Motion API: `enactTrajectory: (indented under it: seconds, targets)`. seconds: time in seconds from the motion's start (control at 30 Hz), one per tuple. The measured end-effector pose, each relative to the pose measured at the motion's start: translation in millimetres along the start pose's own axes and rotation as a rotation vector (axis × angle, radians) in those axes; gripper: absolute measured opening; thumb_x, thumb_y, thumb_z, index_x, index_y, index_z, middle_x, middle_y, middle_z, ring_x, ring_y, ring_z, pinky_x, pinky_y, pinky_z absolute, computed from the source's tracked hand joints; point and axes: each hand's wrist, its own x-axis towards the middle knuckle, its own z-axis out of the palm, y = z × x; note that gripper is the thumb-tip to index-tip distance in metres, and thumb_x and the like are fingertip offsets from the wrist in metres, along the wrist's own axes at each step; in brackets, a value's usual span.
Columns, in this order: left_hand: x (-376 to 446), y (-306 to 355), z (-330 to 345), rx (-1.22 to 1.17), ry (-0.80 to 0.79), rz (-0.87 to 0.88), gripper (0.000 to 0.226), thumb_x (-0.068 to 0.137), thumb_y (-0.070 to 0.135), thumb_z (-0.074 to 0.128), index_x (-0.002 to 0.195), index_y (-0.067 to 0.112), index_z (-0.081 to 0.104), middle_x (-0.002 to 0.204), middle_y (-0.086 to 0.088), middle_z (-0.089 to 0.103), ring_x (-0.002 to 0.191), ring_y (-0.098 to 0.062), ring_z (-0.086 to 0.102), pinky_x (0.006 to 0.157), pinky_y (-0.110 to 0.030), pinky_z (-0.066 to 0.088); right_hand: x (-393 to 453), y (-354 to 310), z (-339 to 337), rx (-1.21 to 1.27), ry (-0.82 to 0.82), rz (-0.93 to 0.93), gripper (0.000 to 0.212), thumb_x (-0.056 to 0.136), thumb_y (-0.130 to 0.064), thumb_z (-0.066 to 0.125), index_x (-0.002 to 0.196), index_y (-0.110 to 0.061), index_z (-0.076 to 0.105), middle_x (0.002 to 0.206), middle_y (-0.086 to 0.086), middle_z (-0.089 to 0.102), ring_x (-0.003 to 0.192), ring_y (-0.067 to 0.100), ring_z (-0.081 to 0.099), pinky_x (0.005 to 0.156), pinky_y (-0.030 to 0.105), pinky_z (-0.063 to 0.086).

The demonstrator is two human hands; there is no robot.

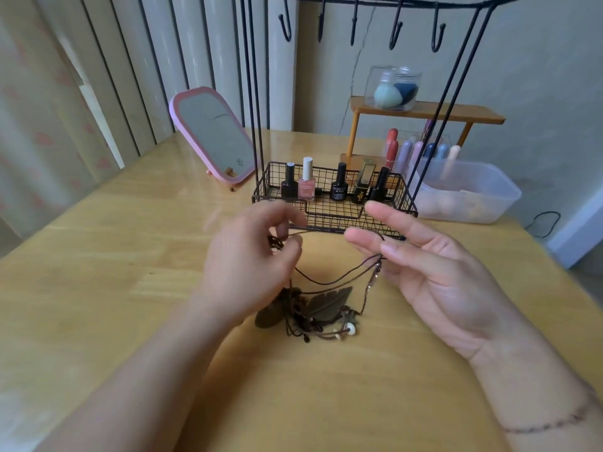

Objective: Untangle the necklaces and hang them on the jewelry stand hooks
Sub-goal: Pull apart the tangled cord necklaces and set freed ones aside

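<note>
On the glossy wooden table [98, 256] lies a knot of thin brown-cord necklaces [313, 313] with dark feather-shaped pendants and pale beads, its strands pinched by the curled left hand [251, 265] and draped over the spread-fingered right hand [421, 272], before the black wire jewelry stand [329, 203] with bare hooks [394, 31].

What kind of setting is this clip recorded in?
Most likely a dressing or vanity table at home: a pink-framed mirror, nail polish bottles in the wire basket of a jewelry stand, and makeup sponges in a clear jar on a wooden table.
</note>
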Motion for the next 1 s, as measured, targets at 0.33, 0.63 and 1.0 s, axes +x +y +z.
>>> enactTrajectory:
  seconds: [0.33, 0.63, 1.0]
  targets:
    - [-23.3, 28.2, 11.1, -0.118, -0.151, 0.401, 0.009, 0.083, 0.03, 0.071, 0.08, 0.022, 0.066, 0.063, 0.008, 0.054, 0.061, -0.01, 0.051, 0.058, -0.033, 0.046, 1.2, 4.1, 17.6, 0.498, -0.029, -0.041, 0.041, 0.069, -0.009, 0.063, 0.105, -0.021, 0.078, 0.108, 0.013, 0.074, 0.117, 0.029, 0.065, 0.098, 0.039, 0.05]
    - [-22.0, 27.7, 19.7, -0.195, -0.002, 0.193, 0.02, 0.087, 0.034, 0.068, 0.074, 0.021, 0.061, 0.065, 0.01, 0.056, 0.063, -0.01, 0.052, 0.059, -0.029, 0.044, -2.6, 5.1, 23.5, 0.625, -0.156, -0.018, 0.038, 0.08, -0.008, 0.059, 0.113, -0.019, 0.074, 0.113, 0.009, 0.074, 0.127, 0.03, 0.057, 0.084, 0.03, 0.057]
    - [-22.0, 28.4, 22.3, -0.295, 0.047, 0.366, 0.003, 0.086, 0.014, 0.073, 0.088, 0.012, 0.075, 0.078, 0.004, 0.061, 0.076, -0.016, 0.057, 0.07, -0.029, 0.044, -1.4, 9.3, 20.3, 0.576, -0.161, -0.034, 0.031, 0.077, -0.011, 0.064, 0.105, -0.019, 0.077, 0.113, 0.007, 0.074, 0.127, 0.028, 0.057, 0.1, 0.034, 0.05]
